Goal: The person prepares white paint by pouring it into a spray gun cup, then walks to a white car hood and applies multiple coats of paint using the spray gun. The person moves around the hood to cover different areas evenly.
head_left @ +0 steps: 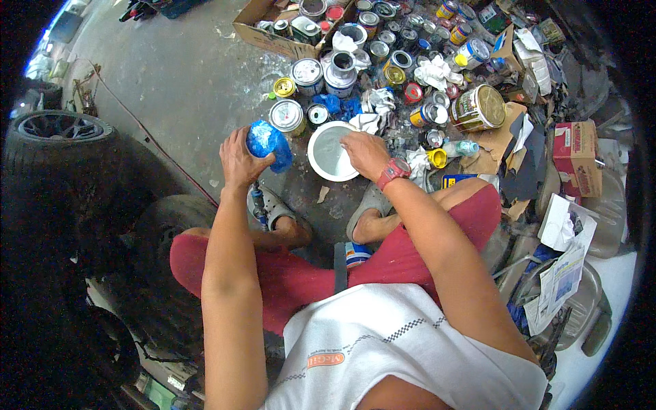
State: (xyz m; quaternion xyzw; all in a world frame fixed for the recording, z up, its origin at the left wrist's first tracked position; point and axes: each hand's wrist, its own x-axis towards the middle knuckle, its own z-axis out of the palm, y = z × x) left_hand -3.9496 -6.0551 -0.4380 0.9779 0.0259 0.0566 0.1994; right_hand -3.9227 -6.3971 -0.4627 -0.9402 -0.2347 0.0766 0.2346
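Note:
My left hand (240, 158) is closed around a shiny, translucent blue plastic container (268, 145), held left of my feet. Below it shows a dark metal fitting with blue parts (257, 199); I cannot tell whether it joins the container. My right hand (367, 154) has its fingers bent over the right rim of a round white tub (314, 164). Pale inside, the tub sits between and just beyond my feet. Lidded paint cans (287, 116) stand directly past both hands.
Many paint cans, crumpled white rags (435, 72) and a tipped gold bucket (478, 109) crowd the far right. A cardboard box (273, 34) of cans stands beyond. Wheels with tyres (61, 130) are at left, near a thin red hose (160, 145). A red carton (577, 157) lies right.

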